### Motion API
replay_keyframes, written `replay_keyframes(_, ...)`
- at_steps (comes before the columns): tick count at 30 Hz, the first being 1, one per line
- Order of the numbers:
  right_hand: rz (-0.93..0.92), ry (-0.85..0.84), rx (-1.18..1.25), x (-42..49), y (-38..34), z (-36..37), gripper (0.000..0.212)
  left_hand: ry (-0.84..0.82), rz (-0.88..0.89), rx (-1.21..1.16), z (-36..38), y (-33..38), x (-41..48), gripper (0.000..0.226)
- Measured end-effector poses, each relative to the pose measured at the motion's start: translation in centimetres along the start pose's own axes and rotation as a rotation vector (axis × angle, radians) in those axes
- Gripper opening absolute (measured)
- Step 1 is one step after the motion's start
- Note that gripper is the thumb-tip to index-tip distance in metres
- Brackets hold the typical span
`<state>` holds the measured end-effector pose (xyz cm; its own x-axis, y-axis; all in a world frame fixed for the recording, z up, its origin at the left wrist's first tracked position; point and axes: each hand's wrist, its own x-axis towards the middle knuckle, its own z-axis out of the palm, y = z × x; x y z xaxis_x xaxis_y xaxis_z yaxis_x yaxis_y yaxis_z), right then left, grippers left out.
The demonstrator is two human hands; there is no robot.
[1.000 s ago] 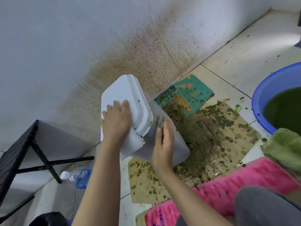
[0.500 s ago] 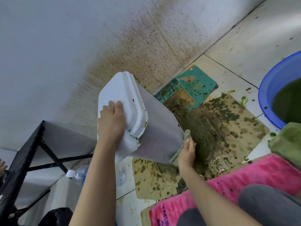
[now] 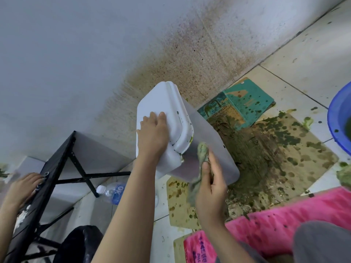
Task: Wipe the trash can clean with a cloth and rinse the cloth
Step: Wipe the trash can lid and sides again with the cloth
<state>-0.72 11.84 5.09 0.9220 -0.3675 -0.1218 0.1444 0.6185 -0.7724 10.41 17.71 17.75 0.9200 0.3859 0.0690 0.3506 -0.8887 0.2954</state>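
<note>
Steadies the trash can (image 3: 210, 141) with the left hand (image 3: 153, 137), fingers (image 3: 152, 120) straight and close together, flat on the white lid (image 3: 161, 99). Grips a green-stained cloth (image 3: 202, 151) in the right hand (image 3: 210, 188), fingers curled round it, thumb on top, and presses its upper end to the can's grey side just below the lid's rim. Holds the can tilted, lid upward, close to the speckled wall (image 3: 190, 54) and over the green-smeared cardboard (image 3: 284, 154) on the tiled floor (image 3: 303, 54); cannot tell whether its lower corner touches the cardboard. Beyond the can, a teal printed card (image 3: 247, 103) against the wall. At the right edge, a blue basin (image 3: 335, 118). Nearest the knees, a pink mat (image 3: 275, 230). At left, a black folding table (image 3: 62, 160) with another person's hand (image 3: 21, 186) on it, and a plastic bottle (image 3: 112, 190) lying under it.
</note>
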Motion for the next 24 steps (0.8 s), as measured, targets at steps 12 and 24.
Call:
replay_keyframes(12,-0.34,-0.248,-0.513,0.5,-2.6,-2.9,0.053,0.011,0.007,0.026,0.0,-0.2,-0.2,0.055)
replay_keyframes(24,-0.757,-0.445,-1.068,2.7,-5.6,-1.8,0.038,0.05,0.002,-0.037,0.3,-0.3,0.1,0.051)
